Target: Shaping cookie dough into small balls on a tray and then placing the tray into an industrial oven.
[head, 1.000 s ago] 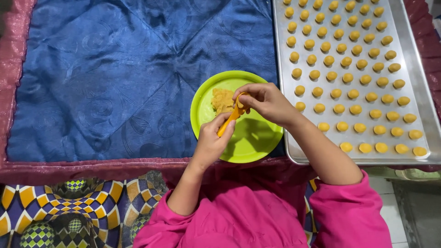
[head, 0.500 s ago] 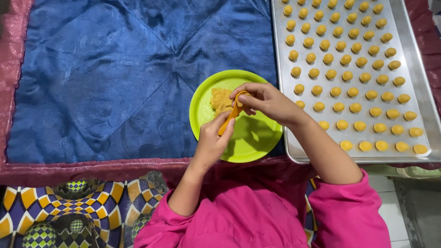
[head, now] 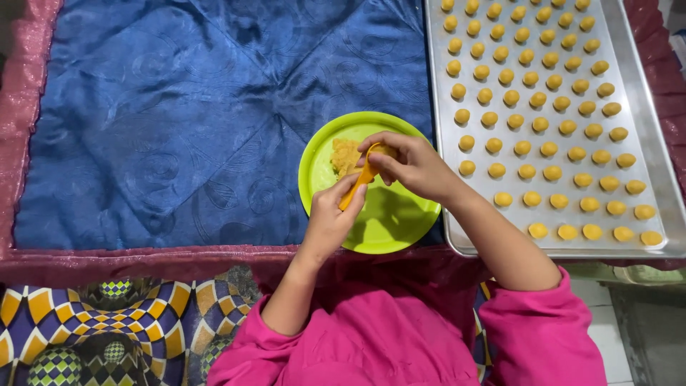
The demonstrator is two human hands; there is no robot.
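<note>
the plate (head: 389, 229) is lime green, the crumbly dough (head: 344, 155) on it mustard yellow, the spoon (head: 357, 187) orange. the tray (head: 647, 136) is plain silver, its dough balls (head: 532, 121) golden yellow. the quilted cloth (head: 179, 121) is deep blue with a pink-red edge. the sleeves (head: 543, 336) are bright pink.

From my seat, my right hand (head: 414, 166) covers the bowl end of the orange spoon (head: 355, 188), so I cannot tell what sits in it, and my left hand (head: 330, 219) hides the handle's lower end. The metal tray (head: 661, 161) runs off the top edge, so its far rows of small yellow dough balls (head: 532, 149) are cut off. The blue quilted cloth (head: 179, 121) also leaves the picture at the top. The green plate (head: 389, 225) has its right rim tucked under my forearm and the tray's edge.
</note>
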